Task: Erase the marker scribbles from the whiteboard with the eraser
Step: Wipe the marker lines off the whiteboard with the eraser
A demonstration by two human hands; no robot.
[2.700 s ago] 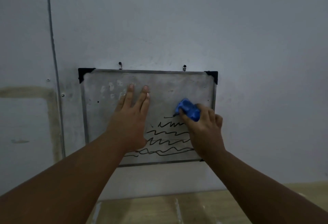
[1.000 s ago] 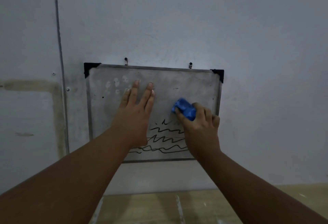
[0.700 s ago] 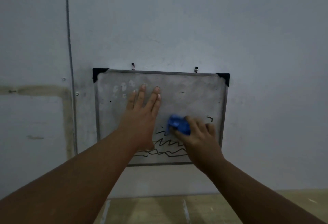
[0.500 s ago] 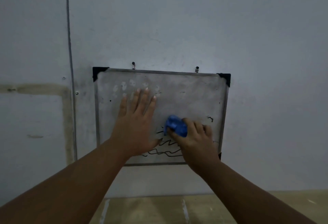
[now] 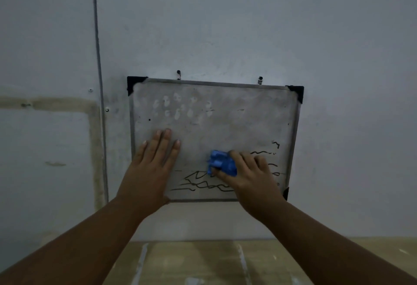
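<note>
A: Hands?
B: Left hand (image 5: 149,171) flat, fingers straight, pressing the whiteboard (image 5: 237,122) at its lower left. Right hand (image 5: 250,176) grips the blue eraser (image 5: 222,164), fingers curled over it.
A: Eraser where, which way?
B: Against the board's lower middle, just above the black scribbles (image 5: 203,184). Long axis slanted, free end pointing up-left.
A: Behind?
B: Board hangs on a grey wall (image 5: 225,25).

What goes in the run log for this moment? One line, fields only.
phase: erasing | left hand: flat on whiteboard | right hand: grips blue eraser against board | marker scribbles: lower rows not yet erased
</note>
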